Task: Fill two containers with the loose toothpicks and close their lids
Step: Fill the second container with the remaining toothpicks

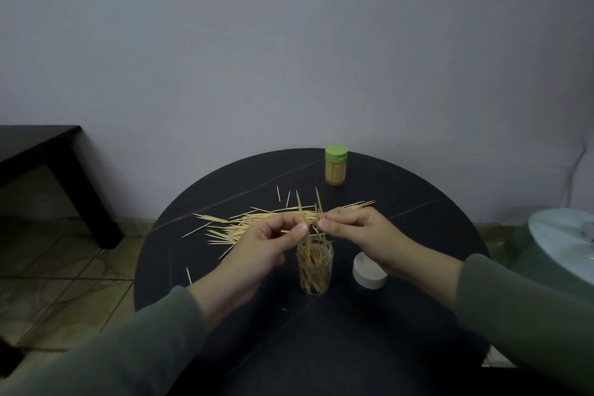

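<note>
Toothpicks half fill the clear plastic jar (315, 270); your left hand (266, 247) and right hand (360, 235) pinch thin wooden sticks (302, 212) above it.

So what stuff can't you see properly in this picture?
- White lid, head view: the right hand covers its far edge.
- Clear container: both thumbs hide its mouth, so how full it is stays unclear.
- Loose toothpicks: the left hand hides part of the pile; too thin and tangled to count.
- Pale round thing: cut off by the right edge.
- Dark table: cut off at left.
</note>
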A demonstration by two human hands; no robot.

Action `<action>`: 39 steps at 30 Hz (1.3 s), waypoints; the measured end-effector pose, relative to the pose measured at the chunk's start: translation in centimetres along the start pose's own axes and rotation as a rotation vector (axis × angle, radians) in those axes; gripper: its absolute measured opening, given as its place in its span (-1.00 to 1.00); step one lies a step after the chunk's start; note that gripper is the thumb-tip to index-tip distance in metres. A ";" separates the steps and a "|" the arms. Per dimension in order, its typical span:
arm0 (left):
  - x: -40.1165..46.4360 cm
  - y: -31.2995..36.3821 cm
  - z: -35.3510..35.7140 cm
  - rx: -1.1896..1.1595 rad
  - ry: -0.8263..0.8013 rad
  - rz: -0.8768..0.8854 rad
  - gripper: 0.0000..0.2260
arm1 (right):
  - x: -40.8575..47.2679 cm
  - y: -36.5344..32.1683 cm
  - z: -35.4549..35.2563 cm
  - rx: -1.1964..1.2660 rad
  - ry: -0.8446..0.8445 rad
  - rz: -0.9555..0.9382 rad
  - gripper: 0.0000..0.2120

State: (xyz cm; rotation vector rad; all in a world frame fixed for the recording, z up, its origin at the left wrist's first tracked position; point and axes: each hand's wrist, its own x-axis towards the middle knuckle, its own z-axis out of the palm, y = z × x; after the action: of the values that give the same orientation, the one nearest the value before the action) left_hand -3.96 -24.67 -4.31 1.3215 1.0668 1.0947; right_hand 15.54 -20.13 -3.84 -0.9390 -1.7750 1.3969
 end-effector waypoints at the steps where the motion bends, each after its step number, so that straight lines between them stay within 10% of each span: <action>1: -0.1 -0.2 0.0 0.013 -0.003 -0.012 -0.86 | -0.1 0.1 0.1 -0.009 -0.006 0.001 -0.73; 7: -0.4 -0.7 -0.4 0.031 -0.012 -0.021 -0.79 | -0.1 0.6 0.5 -0.086 -0.042 -0.015 -0.87; 17: 0.0 -0.9 -0.8 0.072 -0.020 0.045 -0.79 | -0.2 1.5 -0.9 -0.372 -0.017 -0.127 -0.50; 22: 0.5 0.2 -2.7 0.636 0.005 0.289 -0.84 | -0.2 1.2 -1.5 -0.681 -0.169 -0.053 -0.25; 28: -0.6 0.7 -3.2 1.241 -0.184 0.503 -0.43 | 0.2 1.6 -1.0 -0.772 -0.155 -0.082 -0.28; 39: -1.5 0.8 -1.6 1.337 -0.277 0.443 -0.37 | 0.2 1.2 -0.7 -0.799 -0.133 -0.117 -0.33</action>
State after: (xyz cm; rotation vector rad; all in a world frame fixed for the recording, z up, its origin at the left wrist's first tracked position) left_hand -5.79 -25.88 -3.58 2.7593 1.3543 0.3380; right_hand 16.14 -19.43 -4.86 -1.1145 -2.5069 0.6617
